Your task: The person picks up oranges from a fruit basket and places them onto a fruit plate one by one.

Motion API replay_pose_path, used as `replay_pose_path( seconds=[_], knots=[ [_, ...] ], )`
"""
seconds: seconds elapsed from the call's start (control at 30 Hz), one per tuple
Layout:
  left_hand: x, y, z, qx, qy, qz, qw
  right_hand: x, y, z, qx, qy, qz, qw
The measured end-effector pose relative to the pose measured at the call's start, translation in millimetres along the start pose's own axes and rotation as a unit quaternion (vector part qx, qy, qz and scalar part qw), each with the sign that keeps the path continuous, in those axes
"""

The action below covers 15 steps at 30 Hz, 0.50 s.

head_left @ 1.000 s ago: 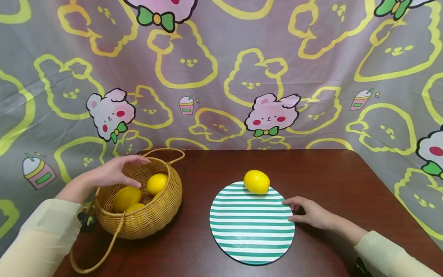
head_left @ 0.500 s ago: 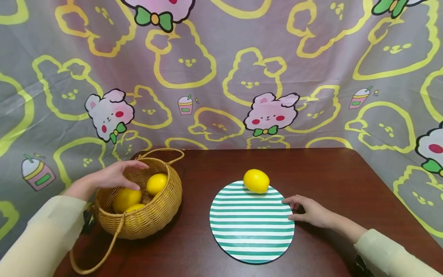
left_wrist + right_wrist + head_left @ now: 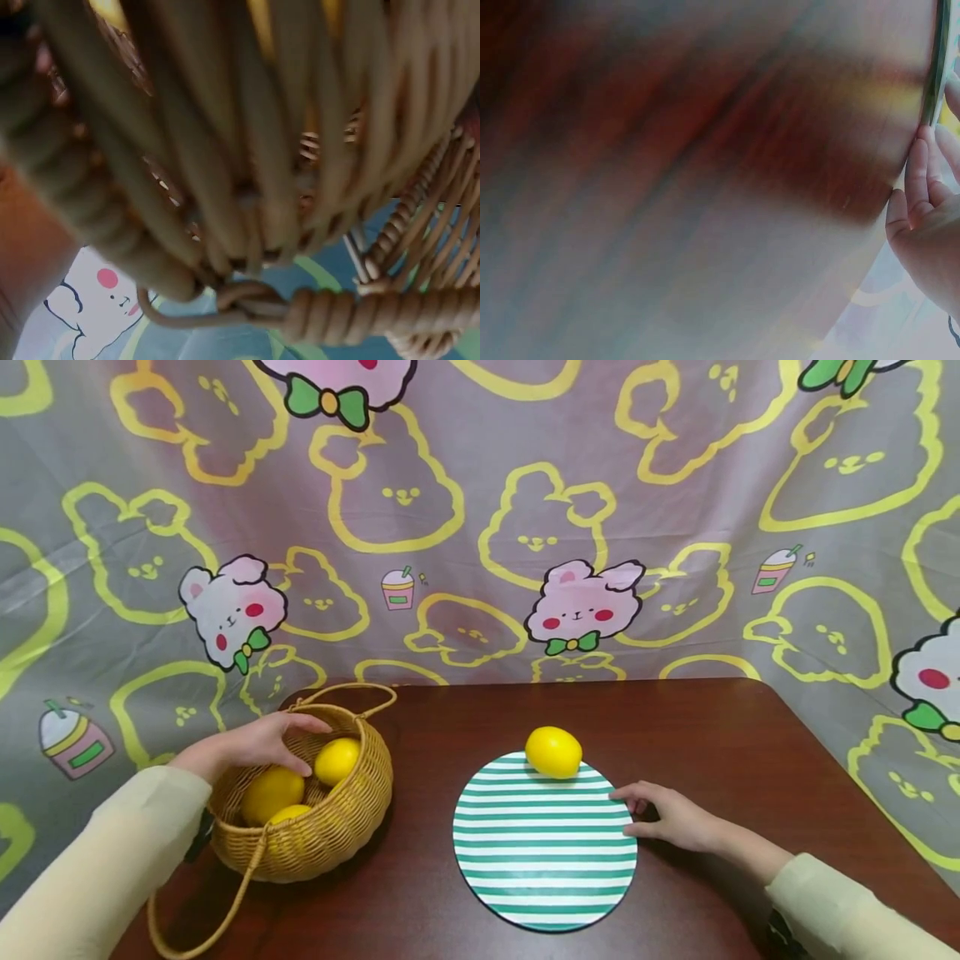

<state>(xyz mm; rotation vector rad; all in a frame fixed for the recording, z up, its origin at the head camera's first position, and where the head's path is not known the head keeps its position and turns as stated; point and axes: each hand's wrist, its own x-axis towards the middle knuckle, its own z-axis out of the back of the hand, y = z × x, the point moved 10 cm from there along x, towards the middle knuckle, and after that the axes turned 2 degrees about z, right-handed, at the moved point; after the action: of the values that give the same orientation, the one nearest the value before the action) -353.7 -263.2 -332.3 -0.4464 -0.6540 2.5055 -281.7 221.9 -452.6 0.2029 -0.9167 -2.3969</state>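
Well left of the round striped placemat, a pale, soft-looking sleeve runs up to the person's left hand. Thumb and fingers stand wide apart over the mouth of a basket, gripping nothing that I can see; whether the thumb brushes the fruit below it, I cannot tell.

The wicker basket, also left of the placemat, is a honey-coloured, round-bellied bowl of ribbed weave. One slim looped handle droops toward the near side, another arches at the back, and up close the strands look tightly coiled. Inside show three smooth yellow lemons, two of them plump ovals and the nearest half hidden by the rim.

The placemat itself is a flat, thin disc in green and white bands with a dark edge. On its far edge sits one glossy lemon, its oval slightly overhanging the rim.

At the placemat's right edge, the right hand rests its fingertips and thumb, a moderate gap between them, fingers gently bent. Right of the placemat, the surface shows reddish-brown, faintly shiny wood, and beyond it hangs creased grey cloth printed with yellow-outlined bunnies.
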Motion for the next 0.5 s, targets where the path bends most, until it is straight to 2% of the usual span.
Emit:
replay_pose_path(
  seconds=[0.23,0.37,0.5],
  knots=[
    [8.9,2.0,-3.6,0.0,0.001,0.001,1.0,-0.8,1,0,-0.004,-0.003,0.003,1.0],
    [12.4,2.9,-5.7,0.013,0.015,0.008,0.9998,-0.9,1,0,-0.004,-0.003,0.003,1.0],
    [16.2,-1.5,-5.5,0.023,0.038,0.0,0.999,-0.6,2,1,-0.003,-0.002,0.003,1.0]
  ],
)
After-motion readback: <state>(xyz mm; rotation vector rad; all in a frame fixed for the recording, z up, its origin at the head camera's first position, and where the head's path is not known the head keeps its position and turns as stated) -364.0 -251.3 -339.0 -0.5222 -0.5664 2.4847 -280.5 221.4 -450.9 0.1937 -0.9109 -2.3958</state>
